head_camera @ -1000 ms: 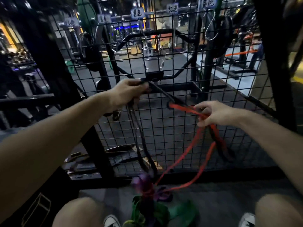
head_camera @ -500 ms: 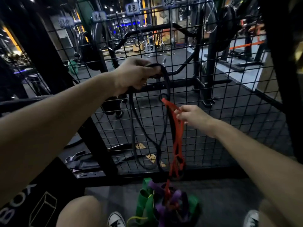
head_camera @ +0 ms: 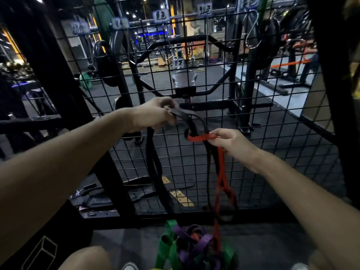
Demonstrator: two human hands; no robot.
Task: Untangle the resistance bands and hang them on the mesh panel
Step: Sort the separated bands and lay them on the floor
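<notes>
Left hand (head_camera: 155, 114) gripped black band (head_camera: 191, 123); right hand (head_camera: 231, 143) pinched red band (head_camera: 202, 137), looped round black. Remaining bands (head_camera: 191, 248) heaped on floor. Mesh panel (head_camera: 282, 133) held no bands; S-hook (head_camera: 252, 29) empty. Untangling early, hanging outstanding.

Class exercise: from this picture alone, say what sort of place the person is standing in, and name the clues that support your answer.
Most likely a gym. Through the mesh panel stand a weight plate on a rack and a padded bench, and resistance bands show too: a black band, a red band and a tangled pile on the floor.
</notes>
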